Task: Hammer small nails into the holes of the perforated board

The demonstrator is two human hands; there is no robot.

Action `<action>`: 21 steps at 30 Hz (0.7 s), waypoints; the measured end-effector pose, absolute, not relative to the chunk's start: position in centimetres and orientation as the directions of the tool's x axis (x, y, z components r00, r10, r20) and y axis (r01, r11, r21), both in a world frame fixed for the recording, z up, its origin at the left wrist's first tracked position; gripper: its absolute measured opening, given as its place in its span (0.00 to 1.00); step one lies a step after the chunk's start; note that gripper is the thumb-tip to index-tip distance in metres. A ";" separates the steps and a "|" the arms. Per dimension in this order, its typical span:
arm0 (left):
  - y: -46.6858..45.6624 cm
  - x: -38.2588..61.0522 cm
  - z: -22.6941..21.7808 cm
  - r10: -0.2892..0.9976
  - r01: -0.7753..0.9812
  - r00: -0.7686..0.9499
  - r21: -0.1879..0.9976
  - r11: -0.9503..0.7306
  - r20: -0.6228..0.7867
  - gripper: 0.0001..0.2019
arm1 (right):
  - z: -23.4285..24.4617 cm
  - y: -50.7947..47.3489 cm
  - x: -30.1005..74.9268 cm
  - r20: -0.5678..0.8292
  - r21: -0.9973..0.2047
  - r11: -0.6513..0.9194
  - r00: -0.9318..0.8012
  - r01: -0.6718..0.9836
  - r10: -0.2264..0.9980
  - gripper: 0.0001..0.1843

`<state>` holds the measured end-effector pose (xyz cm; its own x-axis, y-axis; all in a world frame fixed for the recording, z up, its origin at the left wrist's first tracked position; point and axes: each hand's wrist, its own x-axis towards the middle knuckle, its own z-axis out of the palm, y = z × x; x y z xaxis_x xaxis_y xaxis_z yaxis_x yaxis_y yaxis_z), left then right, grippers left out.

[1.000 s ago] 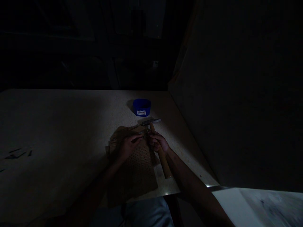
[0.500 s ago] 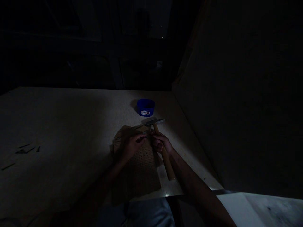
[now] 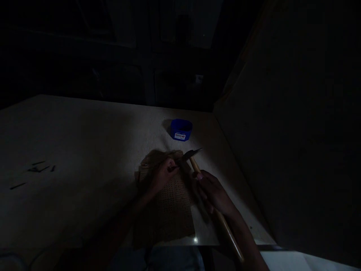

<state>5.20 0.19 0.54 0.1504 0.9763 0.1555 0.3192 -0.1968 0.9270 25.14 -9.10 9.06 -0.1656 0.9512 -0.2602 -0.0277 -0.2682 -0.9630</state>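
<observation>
The scene is very dark. My right hand is closed round the wooden handle of a hammer, whose metal head lies near the top edge of a brown woven piece on the table. My left hand rests on that piece with its fingers pinched on something small that I cannot make out, right beside the hammer head.
A blue tub with a label stands on the pale table beyond the hands. Several small dark scraps lie at the far left. A dark panel rises along the table's right edge.
My right hand has slid down the hammer handle toward me, and the hammer head now sits closer to my left fingers. The view has shifted a little to the left.
</observation>
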 end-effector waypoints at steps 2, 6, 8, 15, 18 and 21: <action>0.1 5.1 0.7 0.977 0.349 0.146 0.915 -0.200 0.158 0.06 | 9.1 -10.2 24.7 -0.270 -0.963 -0.265 -0.163 0.054 0.949 0.25; 0.0 5.0 0.7 0.982 0.372 0.148 0.913 -0.169 0.121 0.06 | 8.6 -11.2 23.6 -0.214 -0.977 -0.214 -0.174 0.020 0.961 0.27; 0.0 5.0 0.6 0.983 0.370 0.146 0.916 -0.157 0.110 0.05 | 8.3 -10.9 23.2 -0.210 -0.978 -0.208 -0.149 0.031 0.966 0.27; 0.0 5.0 0.6 0.977 0.344 0.165 0.920 -0.188 0.138 0.05 | 8.6 -9.6 23.3 -0.265 -0.954 -0.236 -0.149 0.186 0.953 0.26; 0.0 5.0 0.7 0.976 0.339 0.171 0.923 -0.185 0.133 0.03 | 8.9 -10.0 23.5 -0.236 -0.968 -0.221 -0.140 0.117 0.962 0.26; 0.1 5.1 0.7 0.977 0.347 0.166 0.920 -0.183 0.132 0.03 | 8.4 -10.3 23.3 -0.248 -0.966 -0.236 -0.123 0.107 0.961 0.27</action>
<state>5.07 0.09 0.65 0.1656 0.9773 0.1319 0.3472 -0.1830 0.9198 23.35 -10.32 8.40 -0.1227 0.9610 -0.2480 0.1068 -0.2356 -0.9660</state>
